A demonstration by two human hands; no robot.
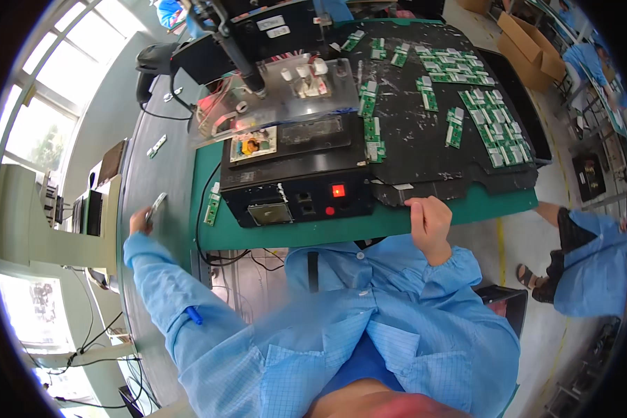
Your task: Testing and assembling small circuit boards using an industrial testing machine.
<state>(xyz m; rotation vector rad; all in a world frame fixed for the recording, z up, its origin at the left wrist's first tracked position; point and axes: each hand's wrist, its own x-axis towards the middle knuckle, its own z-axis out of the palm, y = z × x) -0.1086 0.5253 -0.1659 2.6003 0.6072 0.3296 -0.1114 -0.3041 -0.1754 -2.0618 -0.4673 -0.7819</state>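
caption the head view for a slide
Left hand holding a pale strip, right hand near black mat bearing green circuit boards

Head-worn fisheye view, facing down, near the green worktable [390,221], rim perhaps blurred

Machine [296,198] on table [292,237], centre. Panel [407,132] on table, right of machine; circuit boards [497,130] on panel. Single board [212,204] on table, left of machine; another board [157,145] on bench [171,174] further left. Carton [529,54] beyond panel, back right.
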